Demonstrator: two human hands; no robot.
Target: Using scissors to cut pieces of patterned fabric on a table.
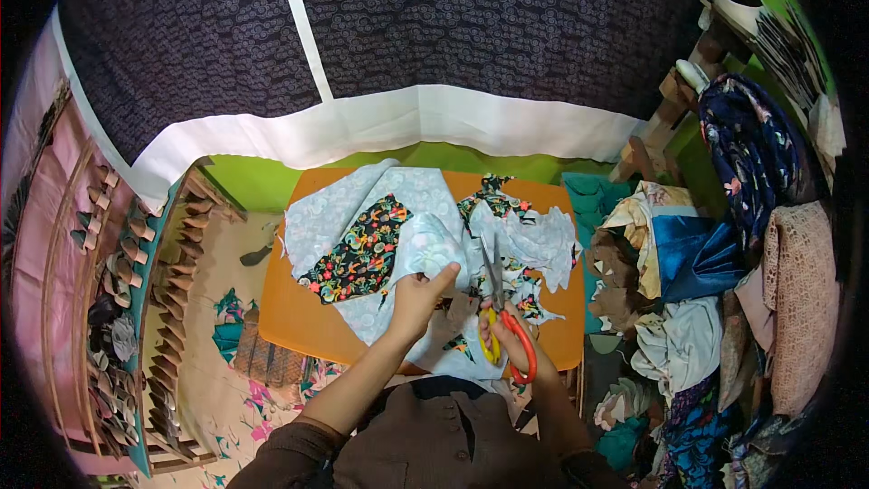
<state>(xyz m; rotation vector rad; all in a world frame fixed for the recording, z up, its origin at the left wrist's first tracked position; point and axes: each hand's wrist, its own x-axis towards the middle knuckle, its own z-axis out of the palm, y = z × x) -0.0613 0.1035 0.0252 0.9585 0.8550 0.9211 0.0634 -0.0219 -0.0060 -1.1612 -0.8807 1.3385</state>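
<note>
Backdrop: dark patterned cloth (453, 18) with white bands hangs behind a green wall strip, above an orange table (294, 317) that sits in the middle of the view.
Table top: pale blue fabric (407, 217) is spread across most of it, with a black floral piece (362, 254) lying on its left half and more floral scraps toward the right.
Left hand: the left hand (416, 299) pinches the near edge of the pale blue fabric, thumb raised on top, fingers curled under the cloth.
Right hand: the right hand (511, 344) is closed through the handles of the scissors (498, 308), which have one yellow and one red loop.
Scissors: blades point away from the person, standing nearly upright in the picture, slightly parted over the fabric just right of the left thumb.
Fabric relative to grip: the held edge lies between the two hands, the blades close beside the pinching fingers, not touching them.
Right side: a heap of mixed fabrics (697, 308) piles up next to the table, blue satin and white cloth among it.
Left side: a pink rack (109, 290) holds rows of small folded pieces.
Lower edge: brown sleeves of the person's shirt enter from below.
</note>
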